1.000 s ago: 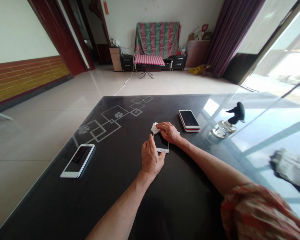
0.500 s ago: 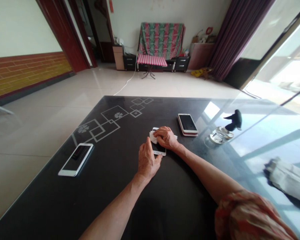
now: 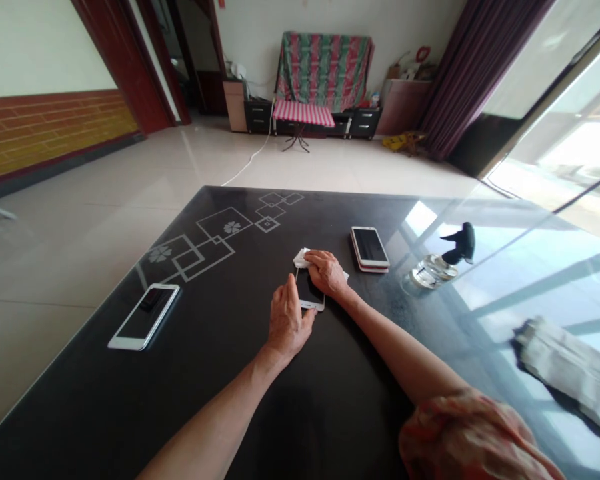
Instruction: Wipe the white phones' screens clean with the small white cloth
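Note:
A white smartphone [image 3: 311,288] with a dark screen lies flat on the dark glossy table, partly covered by both hands. My left hand [image 3: 287,320] grips it at the left side and the near edge, thumb against the bottom. Bunched in the fingers of my right hand [image 3: 328,272] is a white tissue [image 3: 301,258], pressed onto the far part of the screen. The middle of that tissue is hidden under the hand. Right of it, another white phone [image 3: 370,246] rests on top of a reddish one. A larger white phone [image 3: 145,317] lies alone at the left.
A clear spray bottle [image 3: 433,271] with a black trigger head stands at the right. Grey-white folded cloth [image 3: 570,373] lies by the right edge. Beyond the table [image 3: 190,400] are tiled floor, a small stand with a striped cover [image 3: 304,113] and low cabinets.
My right hand and the tissue have slid toward the far end of the phone, baring more of the screen. My left hand keeps its hold. The whole view has shifted slightly.

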`<state>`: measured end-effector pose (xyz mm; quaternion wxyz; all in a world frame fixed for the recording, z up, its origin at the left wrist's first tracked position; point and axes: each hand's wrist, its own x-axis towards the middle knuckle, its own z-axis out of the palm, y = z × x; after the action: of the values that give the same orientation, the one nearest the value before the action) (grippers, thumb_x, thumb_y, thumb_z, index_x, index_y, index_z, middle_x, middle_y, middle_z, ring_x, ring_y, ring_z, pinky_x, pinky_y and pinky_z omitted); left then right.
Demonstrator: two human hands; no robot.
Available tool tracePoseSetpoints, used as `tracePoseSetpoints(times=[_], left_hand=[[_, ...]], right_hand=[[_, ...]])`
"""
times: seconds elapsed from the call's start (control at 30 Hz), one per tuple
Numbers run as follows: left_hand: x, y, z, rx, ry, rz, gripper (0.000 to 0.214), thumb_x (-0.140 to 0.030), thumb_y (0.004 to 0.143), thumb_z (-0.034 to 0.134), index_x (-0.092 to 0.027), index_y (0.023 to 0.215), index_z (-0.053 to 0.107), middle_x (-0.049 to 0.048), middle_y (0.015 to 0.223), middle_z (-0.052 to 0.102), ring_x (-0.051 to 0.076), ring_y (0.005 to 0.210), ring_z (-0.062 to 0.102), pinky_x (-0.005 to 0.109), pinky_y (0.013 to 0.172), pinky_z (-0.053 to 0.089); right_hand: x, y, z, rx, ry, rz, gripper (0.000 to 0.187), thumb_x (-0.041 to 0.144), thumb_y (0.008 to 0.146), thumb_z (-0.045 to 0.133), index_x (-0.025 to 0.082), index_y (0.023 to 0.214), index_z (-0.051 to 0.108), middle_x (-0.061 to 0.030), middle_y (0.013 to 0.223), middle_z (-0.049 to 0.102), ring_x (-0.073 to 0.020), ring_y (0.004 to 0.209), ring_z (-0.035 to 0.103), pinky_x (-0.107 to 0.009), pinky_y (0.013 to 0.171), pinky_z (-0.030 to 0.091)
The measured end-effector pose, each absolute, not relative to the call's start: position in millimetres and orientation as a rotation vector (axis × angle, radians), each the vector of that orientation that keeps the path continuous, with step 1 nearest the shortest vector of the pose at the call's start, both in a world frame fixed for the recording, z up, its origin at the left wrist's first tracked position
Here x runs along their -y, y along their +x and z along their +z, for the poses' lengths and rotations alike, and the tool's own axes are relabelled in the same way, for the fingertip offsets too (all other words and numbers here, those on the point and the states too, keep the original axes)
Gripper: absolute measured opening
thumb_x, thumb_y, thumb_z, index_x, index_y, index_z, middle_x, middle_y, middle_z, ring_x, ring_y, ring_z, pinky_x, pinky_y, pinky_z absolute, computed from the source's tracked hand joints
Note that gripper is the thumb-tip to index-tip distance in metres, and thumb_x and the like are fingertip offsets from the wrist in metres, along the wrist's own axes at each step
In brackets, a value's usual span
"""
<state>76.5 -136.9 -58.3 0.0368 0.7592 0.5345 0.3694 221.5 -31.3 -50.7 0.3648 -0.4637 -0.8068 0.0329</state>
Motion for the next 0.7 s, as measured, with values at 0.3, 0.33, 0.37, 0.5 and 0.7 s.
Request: tracePoseSetpoints(times=[0.3,0.33,0.37,0.5,0.7], left_hand=[[133.4,73.5,-51.3,-1.675,2.34,1.061,0.082,-0.027,0.077,0.067,-0.006,0.142,0.021,0.022,0.122,0.055,0.033,0.112,0.052,0.049,0.092,0.044],[133.7,68.5,-50.8,-1.662,2.353,1.047,0.083,-0.028,0.077,0.067,-0.006,0.142,0.021,0.022,0.122,0.055,0.033,0.112,0.052,0.048,0.092,0.044],[134.5,61.9,-50.5,-1.647,2.364,1.033,0.084,-0.028,0.076,0.068,-0.005,0.142,0.021,0.0219,0.121,0.056,0.033,0.112,0.052,0.048,0.093,0.044],[141.9,23.9,-49.6,-1.581,2.379,1.002,0.089,-0.03,0.075,0.07,-0.006,0.143,0.019,0.0203,0.122,0.057,0.031,0.112,0.052,0.047,0.095,0.043],[158.3,-20.8,-43.4,-1.532,2.306,1.009,0.095,-0.031,0.069,0.075,-0.011,0.143,0.02,0.0148,0.117,0.06,0.029,0.111,0.054,0.045,0.096,0.043]], right_hand=[[29.5,213.0,-49.2,1.959,-1.28,0.037,0.031,0.008,0.072,0.047,0.021,0.086,0.072,-0.0038,0.101,0.072,-0.0197,0.098,0.064,-0.034,0.095,0.047],[30.8,209.6,-48.4,1.95,-1.298,0.04,0.031,0.008,0.072,0.048,0.022,0.085,0.072,-0.0037,0.1,0.072,-0.0196,0.097,0.065,-0.034,0.095,0.048],[32.7,205.3,-47.5,1.951,-1.314,0.047,0.031,0.008,0.072,0.048,0.022,0.085,0.073,-0.0037,0.1,0.072,-0.0196,0.097,0.065,-0.034,0.095,0.048],[45.3,181.3,-44.7,2.005,-1.338,0.082,0.031,0.008,0.074,0.049,0.021,0.088,0.073,-0.0043,0.105,0.071,-0.0205,0.098,0.064,-0.035,0.096,0.046],[67.3,149.0,-45.7,2.028,-1.228,0.107,0.031,0.006,0.076,0.048,0.021,0.092,0.071,-0.0046,0.108,0.07,-0.0207,0.102,0.063,-0.036,0.097,0.044]])
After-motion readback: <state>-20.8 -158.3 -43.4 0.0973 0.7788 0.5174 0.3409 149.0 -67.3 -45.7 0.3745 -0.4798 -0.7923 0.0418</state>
